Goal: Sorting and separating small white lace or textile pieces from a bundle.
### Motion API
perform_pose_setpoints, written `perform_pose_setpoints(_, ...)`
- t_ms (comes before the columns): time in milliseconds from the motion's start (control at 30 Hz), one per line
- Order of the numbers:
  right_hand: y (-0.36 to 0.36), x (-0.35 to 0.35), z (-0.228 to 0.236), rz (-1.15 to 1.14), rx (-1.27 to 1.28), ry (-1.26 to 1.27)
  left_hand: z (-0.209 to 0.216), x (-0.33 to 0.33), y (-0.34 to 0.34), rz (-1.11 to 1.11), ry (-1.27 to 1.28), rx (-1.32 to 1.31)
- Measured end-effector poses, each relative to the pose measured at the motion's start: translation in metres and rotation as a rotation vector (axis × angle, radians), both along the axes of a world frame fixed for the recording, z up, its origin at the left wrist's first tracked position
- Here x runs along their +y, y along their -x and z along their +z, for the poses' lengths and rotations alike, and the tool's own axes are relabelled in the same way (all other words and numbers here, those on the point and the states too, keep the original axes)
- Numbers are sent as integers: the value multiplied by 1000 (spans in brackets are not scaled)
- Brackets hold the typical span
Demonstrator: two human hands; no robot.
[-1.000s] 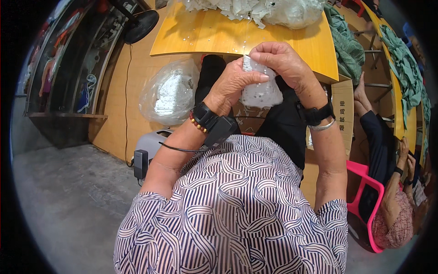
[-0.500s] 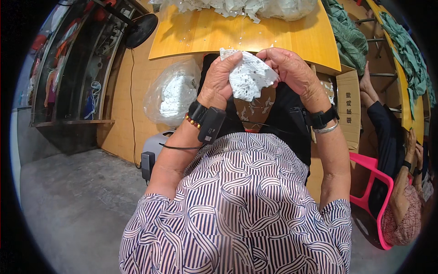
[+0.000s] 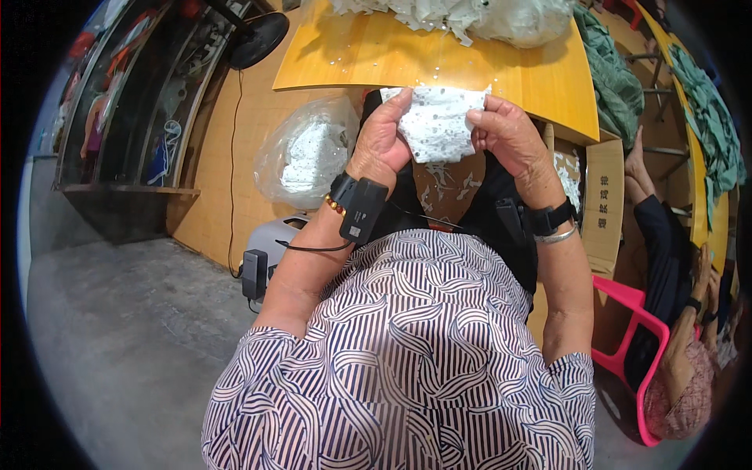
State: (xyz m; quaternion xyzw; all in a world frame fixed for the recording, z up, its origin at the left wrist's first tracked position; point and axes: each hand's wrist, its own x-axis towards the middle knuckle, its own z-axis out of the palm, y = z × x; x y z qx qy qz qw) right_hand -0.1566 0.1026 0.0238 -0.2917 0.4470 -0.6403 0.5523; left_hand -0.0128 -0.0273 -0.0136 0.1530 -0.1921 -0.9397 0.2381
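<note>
Sheeting [image 3: 442, 125], thin, white and scattered with grey spots, spans the upper middle of the head view, lightly creased, with an uneven lower edge; whether it is paper or cloth, I cannot tell. The left hand [image 3: 381, 139] has its grip closed on the left margin, thumb laid along the top corner; the right hand [image 3: 513, 139] pinches the right margin between thumb and curled fingers, a narrow grip. At top centre lies the smooth yellow wood-grain table [image 3: 439, 69], carrying crumpled pale scraps [image 3: 415, 14] and a puffy translucent bag [image 3: 529, 22]. Left of centre, a rounded clear plastic sack [image 3: 270, 160] bulges around speckled white pieces [image 3: 311, 160]. Right of centre stands a brown cardboard box [image 3: 601, 223], with rumpled green fabric [image 3: 611, 82] above it.
</note>
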Motion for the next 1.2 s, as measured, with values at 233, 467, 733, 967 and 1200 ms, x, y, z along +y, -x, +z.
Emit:
perform_pose_setpoints(233,-14,-5,-15,89,86,-179,-19,-33,-59,156,-30,-69)
perform_pose_setpoints(467,9,-25,0,23,204,-219,-89,-101,-137,505,-12,-162)
perform_pose_setpoints(733,52,-101,27,-373,601,-85,-219,-105,-230,355,-184,-973)
perform_pose_setpoints(967,78,-167,66,-702,384,-35,-186,-101,-222,565,-364,-806)
perform_pose_setpoints(1200,94,-186,81,-818,333,32,-132,-103,-188,511,-289,-488)
